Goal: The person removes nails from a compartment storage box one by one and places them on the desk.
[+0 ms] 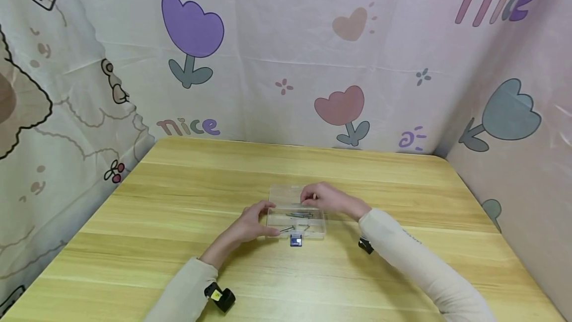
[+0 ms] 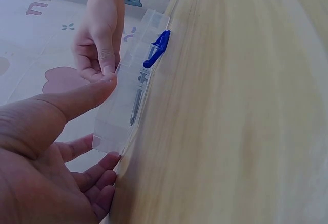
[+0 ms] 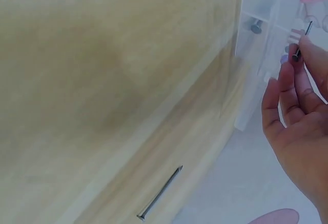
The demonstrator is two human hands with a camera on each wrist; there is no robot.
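A clear plastic divided box [image 1: 319,231] sits on the table with its lid [image 1: 282,194] raised at the back and a blue latch [image 1: 296,240] at the front. My left hand [image 1: 252,222] holds the box's left end, thumb at the front corner and fingers toward the back. Over the rear of the box, my right hand [image 1: 330,199] pinches a nail [image 3: 298,55] between thumb and fingertips. Several nails [image 1: 299,214] lie in the long compartment, with more metal pieces [image 1: 287,229] in the front ones.
Another nail [image 3: 160,193] lies loose on the wooden table [image 1: 178,178], beyond my right hand. Patterned cloth [image 1: 268,39] hangs behind the table and along both sides. A small black camera [image 1: 220,297] is strapped at my left wrist.
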